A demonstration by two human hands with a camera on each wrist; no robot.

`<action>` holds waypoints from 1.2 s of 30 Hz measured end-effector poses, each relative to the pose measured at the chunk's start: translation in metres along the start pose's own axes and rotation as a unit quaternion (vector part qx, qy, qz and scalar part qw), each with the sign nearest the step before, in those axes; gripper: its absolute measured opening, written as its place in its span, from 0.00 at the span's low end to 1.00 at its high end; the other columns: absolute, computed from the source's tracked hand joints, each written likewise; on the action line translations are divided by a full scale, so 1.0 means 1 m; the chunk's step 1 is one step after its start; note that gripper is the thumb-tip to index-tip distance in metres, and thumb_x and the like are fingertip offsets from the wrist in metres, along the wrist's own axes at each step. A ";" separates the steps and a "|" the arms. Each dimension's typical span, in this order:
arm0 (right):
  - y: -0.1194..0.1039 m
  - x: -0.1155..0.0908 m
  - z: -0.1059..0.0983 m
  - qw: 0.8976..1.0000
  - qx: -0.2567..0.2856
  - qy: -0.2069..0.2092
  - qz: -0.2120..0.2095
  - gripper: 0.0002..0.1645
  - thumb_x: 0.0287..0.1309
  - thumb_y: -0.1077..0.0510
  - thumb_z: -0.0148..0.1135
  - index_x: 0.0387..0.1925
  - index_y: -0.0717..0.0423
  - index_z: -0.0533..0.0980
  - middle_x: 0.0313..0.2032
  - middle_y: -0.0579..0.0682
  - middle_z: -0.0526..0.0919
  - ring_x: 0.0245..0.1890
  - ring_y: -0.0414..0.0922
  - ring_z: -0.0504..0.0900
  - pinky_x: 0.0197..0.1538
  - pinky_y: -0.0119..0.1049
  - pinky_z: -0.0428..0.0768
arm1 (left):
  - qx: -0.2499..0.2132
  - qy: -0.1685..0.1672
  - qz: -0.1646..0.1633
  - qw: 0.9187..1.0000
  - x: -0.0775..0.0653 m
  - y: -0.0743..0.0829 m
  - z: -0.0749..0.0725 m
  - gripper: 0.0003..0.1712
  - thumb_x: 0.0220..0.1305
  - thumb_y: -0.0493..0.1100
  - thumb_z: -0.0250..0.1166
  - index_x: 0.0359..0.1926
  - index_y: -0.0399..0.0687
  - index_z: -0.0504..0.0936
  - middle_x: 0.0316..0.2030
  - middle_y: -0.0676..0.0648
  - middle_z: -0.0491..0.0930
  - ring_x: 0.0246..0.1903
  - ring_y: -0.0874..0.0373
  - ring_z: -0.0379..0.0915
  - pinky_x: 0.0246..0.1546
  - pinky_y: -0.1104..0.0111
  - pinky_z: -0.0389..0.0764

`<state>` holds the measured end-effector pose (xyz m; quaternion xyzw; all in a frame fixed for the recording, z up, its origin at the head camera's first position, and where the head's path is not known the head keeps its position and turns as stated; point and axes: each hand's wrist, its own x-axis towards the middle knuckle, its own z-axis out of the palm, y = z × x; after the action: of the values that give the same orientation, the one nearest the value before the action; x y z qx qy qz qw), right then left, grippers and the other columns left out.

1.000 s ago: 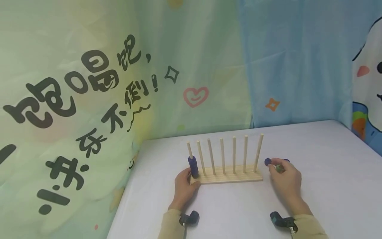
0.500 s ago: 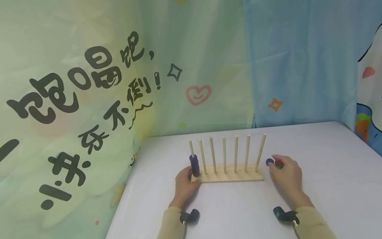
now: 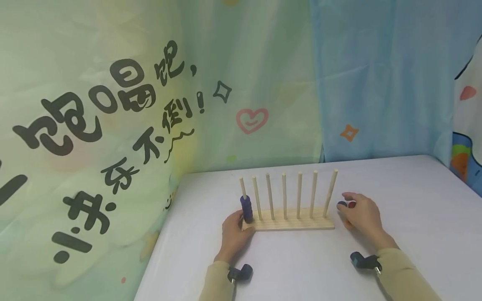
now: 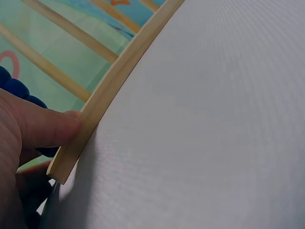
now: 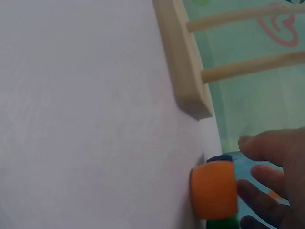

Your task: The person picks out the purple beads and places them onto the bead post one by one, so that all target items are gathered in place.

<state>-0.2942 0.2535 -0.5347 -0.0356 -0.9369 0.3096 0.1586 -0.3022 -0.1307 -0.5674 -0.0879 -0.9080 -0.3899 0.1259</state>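
My left hand (image 3: 234, 234) holds the left end of a wooden peg stand (image 3: 293, 225), its thumb on the base's front edge. A stack of blue beads (image 3: 246, 209) sits on the leftmost peg; the other pegs are bare. Beyond the stand's right end, my right hand (image 3: 362, 214) hovers over loose beads with thumb and fingers apart. Around it show a blue bead (image 3: 342, 204), a red bead (image 3: 352, 205) and an orange bead (image 3: 348, 224). The right wrist view has the orange bead close in front of the fingers, with a green bead (image 5: 223, 223) partly hidden below.
A white-covered table (image 3: 293, 263) lies under everything. Behind it hang a green printed curtain (image 3: 263, 62) and a blue one (image 3: 380, 83). Each wrist wears a small black camera, such as the left camera (image 3: 241, 274).
My right hand has shifted over the loose beads, its thumb and fingers spreading apart. The orange bead now shows beneath it. My left hand keeps its grip on the stand; the head view has shifted slightly.
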 end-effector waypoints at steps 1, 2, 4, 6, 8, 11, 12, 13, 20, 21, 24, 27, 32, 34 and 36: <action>0.002 0.000 0.001 1.000 0.001 -0.005 -0.002 0.27 0.55 0.55 0.67 0.53 0.66 0.76 0.41 0.65 0.82 0.40 0.59 0.79 0.39 0.51 0.76 | 0.000 -0.002 -0.002 1.000 0.000 0.000 0.000 0.31 0.47 0.45 0.72 0.55 0.44 0.80 0.54 0.43 0.81 0.58 0.45 0.73 0.65 0.51 0.67; 0.005 0.000 0.001 1.000 0.003 -0.009 -0.004 0.27 0.55 0.55 0.67 0.53 0.66 0.76 0.43 0.66 0.82 0.42 0.61 0.79 0.41 0.53 0.76 | 0.001 -0.004 -0.005 1.000 0.000 0.000 0.001 0.31 0.47 0.45 0.72 0.56 0.44 0.79 0.54 0.43 0.81 0.58 0.45 0.73 0.65 0.51 0.66; 0.008 0.000 0.002 1.000 0.004 -0.013 -0.012 0.27 0.55 0.55 0.67 0.53 0.66 0.76 0.45 0.68 0.81 0.45 0.64 0.78 0.45 0.58 0.76 | 0.000 -0.008 -0.009 1.000 0.000 0.000 0.001 0.31 0.48 0.45 0.72 0.56 0.45 0.79 0.54 0.44 0.80 0.59 0.46 0.72 0.66 0.50 0.65; 0.009 0.001 0.003 1.000 0.002 -0.014 -0.018 0.27 0.54 0.55 0.67 0.53 0.66 0.77 0.45 0.68 0.81 0.45 0.64 0.78 0.45 0.59 0.76 | -0.001 -0.008 -0.012 1.000 0.000 0.001 0.001 0.31 0.48 0.45 0.72 0.56 0.45 0.79 0.55 0.44 0.80 0.59 0.45 0.72 0.66 0.49 0.64; 0.010 0.001 0.003 1.000 0.000 -0.015 -0.020 0.26 0.54 0.55 0.67 0.52 0.66 0.77 0.43 0.67 0.81 0.43 0.63 0.78 0.44 0.58 0.76 | -0.002 -0.007 -0.013 1.000 0.000 0.001 0.001 0.31 0.48 0.45 0.72 0.56 0.46 0.79 0.55 0.44 0.80 0.60 0.45 0.72 0.66 0.50 0.64; 0.010 0.002 0.002 0.999 -0.008 -0.019 -0.025 0.27 0.53 0.55 0.68 0.52 0.66 0.77 0.43 0.67 0.81 0.43 0.63 0.78 0.43 0.58 0.76 | -0.002 -0.004 -0.012 1.000 0.000 0.001 0.001 0.31 0.47 0.45 0.72 0.56 0.46 0.79 0.54 0.44 0.80 0.59 0.45 0.72 0.66 0.50 0.65; 0.011 0.003 0.002 0.999 -0.012 -0.023 -0.026 0.27 0.53 0.55 0.68 0.52 0.66 0.77 0.43 0.68 0.81 0.43 0.64 0.78 0.44 0.59 0.76 | -0.003 -0.004 -0.013 1.000 0.000 0.001 0.001 0.31 0.47 0.45 0.72 0.56 0.46 0.79 0.54 0.44 0.80 0.59 0.45 0.72 0.66 0.50 0.65; 0.011 0.003 0.002 0.999 -0.015 -0.025 -0.028 0.27 0.52 0.56 0.68 0.52 0.66 0.77 0.44 0.69 0.81 0.44 0.65 0.78 0.44 0.59 0.76 | -0.003 -0.005 -0.013 1.000 0.000 0.001 0.001 0.31 0.47 0.45 0.72 0.56 0.46 0.79 0.54 0.44 0.80 0.59 0.45 0.72 0.66 0.50 0.65; 0.015 0.005 0.003 0.998 -0.030 -0.037 -0.035 0.25 0.51 0.56 0.68 0.49 0.67 0.79 0.44 0.72 0.80 0.45 0.68 0.78 0.45 0.61 0.76 | -0.002 -0.004 -0.012 1.000 -0.001 0.002 0.001 0.31 0.47 0.45 0.72 0.56 0.45 0.79 0.55 0.43 0.80 0.59 0.45 0.72 0.66 0.50 0.64; 0.015 0.005 0.003 0.998 -0.029 -0.038 -0.034 0.24 0.51 0.56 0.68 0.48 0.67 0.79 0.44 0.72 0.80 0.45 0.69 0.77 0.45 0.61 0.76 | -0.002 -0.004 -0.012 1.000 -0.001 0.002 0.001 0.31 0.47 0.45 0.72 0.56 0.45 0.79 0.55 0.43 0.80 0.60 0.45 0.72 0.66 0.50 0.64; 0.016 0.004 0.003 0.999 -0.027 -0.037 -0.029 0.24 0.51 0.55 0.68 0.48 0.67 0.79 0.45 0.72 0.80 0.46 0.69 0.77 0.45 0.62 0.75 | 0.000 -0.002 -0.012 1.000 -0.002 0.003 0.001 0.31 0.47 0.45 0.72 0.56 0.45 0.79 0.54 0.43 0.80 0.59 0.45 0.72 0.66 0.49 0.64; 0.015 0.002 0.002 0.999 -0.022 -0.031 -0.023 0.25 0.53 0.55 0.68 0.50 0.66 0.78 0.46 0.71 0.81 0.46 0.69 0.77 0.46 0.62 0.75 | -0.001 -0.002 -0.012 1.000 -0.002 0.003 0.000 0.31 0.46 0.45 0.72 0.56 0.45 0.79 0.54 0.43 0.80 0.59 0.45 0.72 0.66 0.49 0.64; 0.011 0.001 -0.002 1.000 -0.006 -0.011 -0.019 0.24 0.55 0.56 0.66 0.52 0.64 0.77 0.36 0.63 0.84 0.35 0.57 0.79 0.36 0.47 0.74 | -0.004 0.000 -0.010 1.000 -0.002 0.004 0.000 0.31 0.47 0.45 0.72 0.56 0.45 0.79 0.54 0.43 0.80 0.59 0.45 0.72 0.66 0.49 0.65; 0.008 0.000 -0.004 1.000 -0.001 -0.003 -0.019 0.23 0.55 0.57 0.66 0.52 0.63 0.78 0.34 0.61 0.84 0.34 0.54 0.79 0.34 0.43 0.72 | -0.005 0.001 -0.008 1.000 -0.002 0.004 0.000 0.31 0.46 0.45 0.72 0.55 0.45 0.80 0.54 0.43 0.81 0.58 0.45 0.73 0.65 0.49 0.65; 0.003 -0.002 -0.006 1.000 0.005 0.004 -0.016 0.23 0.56 0.57 0.66 0.52 0.63 0.78 0.36 0.62 0.84 0.35 0.55 0.80 0.35 0.43 0.73 | -0.006 0.003 -0.005 1.000 -0.002 0.004 0.000 0.31 0.46 0.44 0.72 0.55 0.45 0.80 0.53 0.43 0.81 0.58 0.45 0.73 0.65 0.50 0.66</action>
<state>-0.2909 0.2594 -0.5327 -0.0211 -0.9350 0.3120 0.1672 -0.2992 -0.1285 -0.5652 -0.0829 -0.9056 -0.3965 0.1255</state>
